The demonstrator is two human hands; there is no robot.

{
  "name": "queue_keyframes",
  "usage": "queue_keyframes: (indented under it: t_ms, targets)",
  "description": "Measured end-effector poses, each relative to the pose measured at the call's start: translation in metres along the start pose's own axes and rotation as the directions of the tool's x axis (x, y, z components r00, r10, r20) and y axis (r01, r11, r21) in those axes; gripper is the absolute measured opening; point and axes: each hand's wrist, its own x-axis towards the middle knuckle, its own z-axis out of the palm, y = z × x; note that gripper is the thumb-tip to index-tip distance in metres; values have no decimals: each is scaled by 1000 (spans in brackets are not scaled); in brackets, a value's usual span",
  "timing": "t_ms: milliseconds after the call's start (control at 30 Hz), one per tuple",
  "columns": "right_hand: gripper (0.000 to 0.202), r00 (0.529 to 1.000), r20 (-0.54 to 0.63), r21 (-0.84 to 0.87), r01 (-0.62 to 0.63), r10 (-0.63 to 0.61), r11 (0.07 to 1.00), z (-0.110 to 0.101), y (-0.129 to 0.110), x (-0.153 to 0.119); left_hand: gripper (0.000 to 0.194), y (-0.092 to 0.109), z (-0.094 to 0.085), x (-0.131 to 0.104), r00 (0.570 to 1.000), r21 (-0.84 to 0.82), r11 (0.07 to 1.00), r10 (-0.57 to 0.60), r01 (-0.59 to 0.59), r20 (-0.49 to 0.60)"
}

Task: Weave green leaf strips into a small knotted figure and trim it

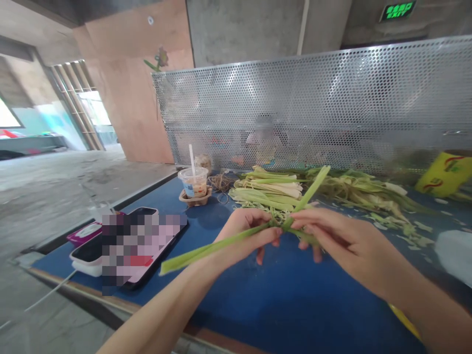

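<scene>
Folded and crossed green corn husk strips (pixel 221 247) are between my two hands above the blue tabletop. My left hand (pixel 254 228) pinches the crossing from the left, and one long strip runs back over that wrist. From the right, my right hand (pixel 328 228) grips the same crossing between thumb and fingers. Another strip end (pixel 315 187) sticks up and to the right. Part of the crossing is hidden by my fingers. Just beyond my hands lies a pile of pale green husk strips (pixel 263 191).
Loose husks (pixel 365 191) and scraps lie at the back right, near a yellow packet (pixel 444 172). A plastic cup with a straw (pixel 193 182) stands at the back left beside brown twine (pixel 221 182). Phones (pixel 158 260) lie at left. A perforated metal panel (pixel 313 108) borders the back.
</scene>
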Motion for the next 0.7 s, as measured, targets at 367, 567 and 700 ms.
queue_keyframes:
  t_ms: [367,567,700]
  targets:
    - [18,935,-3,-215,346,-355,913,-2,1,2,14,-3,0,2,984,-162,972,-161,172,78]
    - [6,934,-114,-309,290,-338,906,10,-5,9,13,-7,6,1,996,-75,996,-33,39,88]
    - [1,972,-158,-297,119,-172,948,19,-7,11,16,-8,6,-1,990,-10,999,43,-42,131]
